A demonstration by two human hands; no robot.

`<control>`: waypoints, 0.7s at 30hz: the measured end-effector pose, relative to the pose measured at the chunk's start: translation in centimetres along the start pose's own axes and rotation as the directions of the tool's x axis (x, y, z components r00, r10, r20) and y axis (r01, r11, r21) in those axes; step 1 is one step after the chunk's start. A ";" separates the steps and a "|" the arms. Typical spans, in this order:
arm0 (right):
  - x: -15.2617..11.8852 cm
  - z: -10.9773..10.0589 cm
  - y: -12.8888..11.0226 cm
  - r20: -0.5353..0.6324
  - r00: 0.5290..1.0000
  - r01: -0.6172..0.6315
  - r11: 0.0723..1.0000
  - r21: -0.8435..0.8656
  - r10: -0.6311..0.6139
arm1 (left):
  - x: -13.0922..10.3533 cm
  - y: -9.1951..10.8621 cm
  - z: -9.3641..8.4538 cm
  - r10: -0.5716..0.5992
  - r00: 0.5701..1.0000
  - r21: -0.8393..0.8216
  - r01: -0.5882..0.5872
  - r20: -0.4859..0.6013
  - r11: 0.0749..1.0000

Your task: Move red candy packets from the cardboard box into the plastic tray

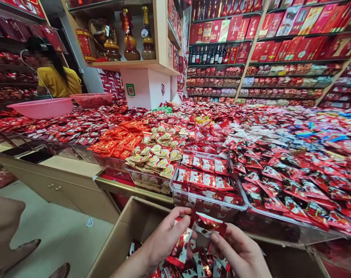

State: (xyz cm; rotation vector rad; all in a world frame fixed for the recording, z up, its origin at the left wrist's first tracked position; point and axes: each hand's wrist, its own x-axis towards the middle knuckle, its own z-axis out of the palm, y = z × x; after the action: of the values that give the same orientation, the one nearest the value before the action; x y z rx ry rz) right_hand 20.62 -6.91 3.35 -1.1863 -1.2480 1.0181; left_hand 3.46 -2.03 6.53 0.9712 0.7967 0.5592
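Observation:
Above an open cardboard box (120,239), my left hand (168,235) pinches a red and white candy packet (179,245) between thumb and fingers. Close beside it, my right hand (236,245) grips another red packet (210,224) with a white upper edge. Many similar packets (203,262) lie loose in the box beneath both hands. Just beyond the box stands a clear plastic bin (208,200) with the same kind of packets laid in neat rows.
Gold packets (155,152) and orange-red packets (119,141) fill bins to the left; dark red ones (297,193) are heaped right. Pink basins (42,108) stand at the far left near a person in yellow (59,81). Another person's bare leg (4,224) shows lower left.

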 end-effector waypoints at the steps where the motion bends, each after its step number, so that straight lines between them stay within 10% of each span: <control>1: 0.0 -0.1 0.2 -0.023 0.984 0.171 0.977 -0.130 -0.175 | -0.2 -0.2 -0.1 -0.020 1.000 -0.036 0.020 0.006 0.999; 4: 0.1 -0.4 0.9 0.119 0.825 0.553 0.748 -0.368 -0.552 | -0.6 -1.0 -0.4 -0.020 1.000 -0.212 0.024 0.023 0.977; 8: 0.2 -0.9 1.2 0.358 0.777 0.630 0.650 -0.426 -0.518 | -0.5 -1.4 -0.5 0.114 0.990 -0.203 -0.130 -0.085 0.970; 14: 0.1 -0.4 -0.4 0.133 0.990 0.087 0.967 -0.238 -0.057 | -0.6 -0.8 -0.5 0.252 0.967 0.031 -0.251 -0.034 0.968; 21: 0.4 0.0 -0.9 0.116 0.963 -0.252 0.965 0.077 0.242 | -0.2 -1.2 0.2 0.253 0.965 0.067 -0.249 -0.062 0.966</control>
State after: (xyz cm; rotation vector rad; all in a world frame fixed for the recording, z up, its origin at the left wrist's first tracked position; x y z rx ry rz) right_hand 20.62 -6.68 4.34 -1.2518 -1.1403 1.3235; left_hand 3.61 -2.86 5.57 1.1209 0.7602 0.7964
